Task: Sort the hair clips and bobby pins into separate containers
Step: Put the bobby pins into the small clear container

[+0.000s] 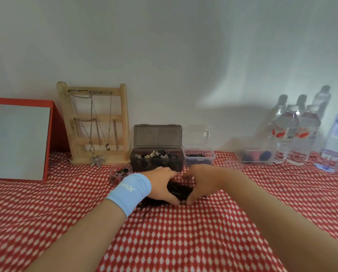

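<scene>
A pile of black bobby pins (179, 190) lies on the red-and-white cloth (184, 232). My left hand (160, 183), with a light blue wristband, and my right hand (201, 183) cup the pile from both sides, fingertips meeting at the front and back. Behind them a smoky grey box (156, 157) with its lid up holds several hair clips. Right of it stands a small clear box (199, 157), open, with bobby pins inside. A small round cup (121, 173) with dark pieces stands left of my left hand.
A red-framed mirror (21, 140) and a wooden necklace stand (97, 124) lean on the wall at the left. A clear container (256, 156) with dark and red items and several water bottles (297, 134) stand at the right.
</scene>
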Available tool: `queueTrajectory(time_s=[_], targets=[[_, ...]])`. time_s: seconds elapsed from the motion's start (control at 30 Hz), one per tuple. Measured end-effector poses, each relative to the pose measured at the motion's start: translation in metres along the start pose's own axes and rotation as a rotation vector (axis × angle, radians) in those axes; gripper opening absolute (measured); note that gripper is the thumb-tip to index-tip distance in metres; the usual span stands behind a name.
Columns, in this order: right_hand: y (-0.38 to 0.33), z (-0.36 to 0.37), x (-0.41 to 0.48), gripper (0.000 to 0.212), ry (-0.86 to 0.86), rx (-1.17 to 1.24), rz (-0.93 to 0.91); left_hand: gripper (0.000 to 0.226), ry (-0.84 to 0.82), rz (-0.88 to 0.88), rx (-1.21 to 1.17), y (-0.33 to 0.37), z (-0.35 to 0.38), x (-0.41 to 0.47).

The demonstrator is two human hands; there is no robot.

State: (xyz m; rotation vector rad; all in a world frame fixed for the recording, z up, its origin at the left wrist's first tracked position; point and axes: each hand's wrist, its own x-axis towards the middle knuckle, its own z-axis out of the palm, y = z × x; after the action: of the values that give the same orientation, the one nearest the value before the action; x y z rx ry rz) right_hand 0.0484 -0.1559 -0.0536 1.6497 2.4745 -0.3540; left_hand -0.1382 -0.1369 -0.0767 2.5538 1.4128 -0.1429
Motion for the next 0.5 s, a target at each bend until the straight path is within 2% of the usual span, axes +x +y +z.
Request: queueTrajectory(time_s=[0.1, 0.17, 0.33, 0.5], targets=[[0.0, 0.006, 0.004, 0.062, 0.011, -0.005, -0.004, 0.065, 0.062, -0.004, -0.031, 0.0, 0.004, 0.005], [-0.003, 0.006, 0.007, 0.057, 0.003, 0.015, -0.027, 0.059, 0.099, 0.004, -0.082, -0.002, 0.005, 0.003], [-0.011, 0.005, 0.018, 0.036, 0.016, -0.025, -0.038, 0.073, 0.055, -0.024, -0.005, -0.01, 0.006, -0.007], [-0.022, 0.01, 0.027, 0.044, -0.017, -0.08, -0.045, 0.08, 0.114, -0.006, -0.114, -0.011, 0.007, -0.008]])
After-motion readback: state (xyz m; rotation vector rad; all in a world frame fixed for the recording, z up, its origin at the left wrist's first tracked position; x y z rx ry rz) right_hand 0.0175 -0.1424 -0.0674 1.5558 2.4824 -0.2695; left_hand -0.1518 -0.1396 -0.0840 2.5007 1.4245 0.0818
